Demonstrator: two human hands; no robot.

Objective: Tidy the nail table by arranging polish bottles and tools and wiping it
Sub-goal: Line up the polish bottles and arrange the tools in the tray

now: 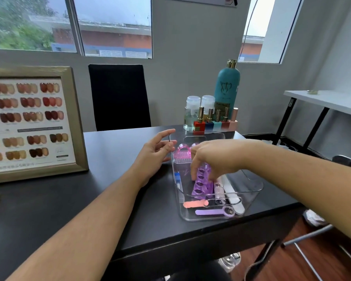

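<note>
A clear plastic tray (251, 191) sits on the black table (89, 199) and holds nail tools. My right hand (213, 157) reaches into it, fingers curled down onto a purple toe separator (203, 185). Also in the tray lie a pink nail brush (181, 154), a blue-tipped tool (177, 178), a peach file (195, 204), a purple tool (215, 211) and a white file (233, 194). My left hand (156, 151) hovers relaxed by the tray's left rim, a thin dark pin-like thing (169, 138) by its fingertips. A row of polish bottles (215, 120) stands behind the tray.
A tall teal bottle (228, 86) and two clear pump bottles (192, 113) stand at the table's back right. A framed nail colour chart (28, 122) leans at the left. A black chair (119, 96) faces the far side. A white side table (328, 102) stands at the right.
</note>
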